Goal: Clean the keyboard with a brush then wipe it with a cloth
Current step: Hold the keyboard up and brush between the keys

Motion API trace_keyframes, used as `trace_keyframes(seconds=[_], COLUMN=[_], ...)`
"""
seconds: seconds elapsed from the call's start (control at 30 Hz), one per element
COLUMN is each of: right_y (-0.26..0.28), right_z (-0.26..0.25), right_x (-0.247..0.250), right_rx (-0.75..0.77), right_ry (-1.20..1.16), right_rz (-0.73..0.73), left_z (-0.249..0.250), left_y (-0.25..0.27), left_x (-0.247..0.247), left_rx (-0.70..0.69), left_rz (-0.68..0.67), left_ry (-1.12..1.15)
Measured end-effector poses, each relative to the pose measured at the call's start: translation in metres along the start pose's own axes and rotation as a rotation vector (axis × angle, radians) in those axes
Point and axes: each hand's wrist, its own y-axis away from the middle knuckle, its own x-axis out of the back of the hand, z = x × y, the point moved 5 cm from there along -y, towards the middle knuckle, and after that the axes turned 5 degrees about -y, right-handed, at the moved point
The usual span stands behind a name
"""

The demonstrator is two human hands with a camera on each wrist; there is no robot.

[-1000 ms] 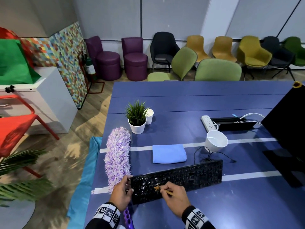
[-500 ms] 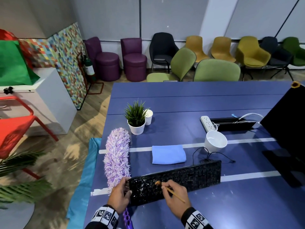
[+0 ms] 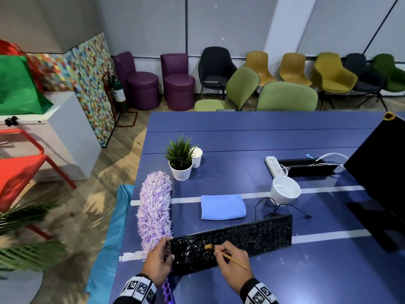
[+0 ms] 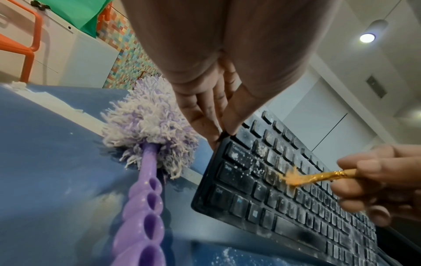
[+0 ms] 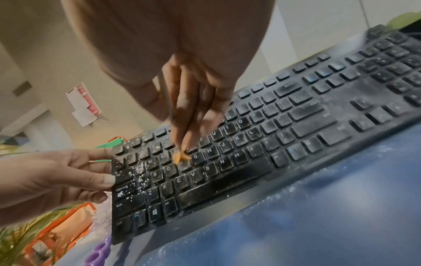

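The right hand [image 3: 233, 265] now sits farther along the keyboard [image 3: 232, 242] toward its middle than a second ago, carrying the brush [image 3: 221, 253] with it. The orange bristle tip, earlier over the keys nearer the left end, now touches keys a little farther right and farther up the rows. The brush handle now slants lower toward the wrist.

**Bench surroundings**

Blue table [image 3: 241, 132] with white tape lines. Purple duster [image 3: 154, 207] lies along the left side, its handle [image 4: 145, 212] toward the near edge. Potted plant [image 3: 180, 161] stands at the back, paper cup [image 3: 196, 157] just beside it. White mug [image 3: 284, 192] near power strip [image 3: 275, 166]. Dark monitor [image 3: 381, 170] at right. Chairs [image 3: 287, 95] line the wall; red chair [image 3: 19, 167] at left.
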Motion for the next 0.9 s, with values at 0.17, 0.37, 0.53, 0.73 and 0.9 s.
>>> trace_keyframes(seconds=[0.17,0.37,0.53,0.73,0.9], right_y=[0.003,0.002,-0.001,-0.005,-0.007], right_z=[-0.003,0.003,0.010,-0.012,-0.020], right_x=[-0.013,-0.009,0.002,-0.005,-0.013], right_rx=[0.021,-0.028,-0.071,0.029,0.019], right_ry=[0.062,0.077,0.083,0.038,0.039], right_rz=[-0.127,-0.089,0.047,-0.060,-0.117], left_z=[-0.002,0.002,0.001,0.003,0.010], left_y=[-0.002,-0.001,-0.001,-0.001,0.001], left_x=[-0.001,0.000,-0.002,-0.002,0.001], left_rx=[0.022,0.033,0.039,0.017,0.001], left_rz=[-0.020,-0.020,-0.026,-0.025,-0.015], left_ry=[0.004,0.020,0.019,0.004,-0.003])
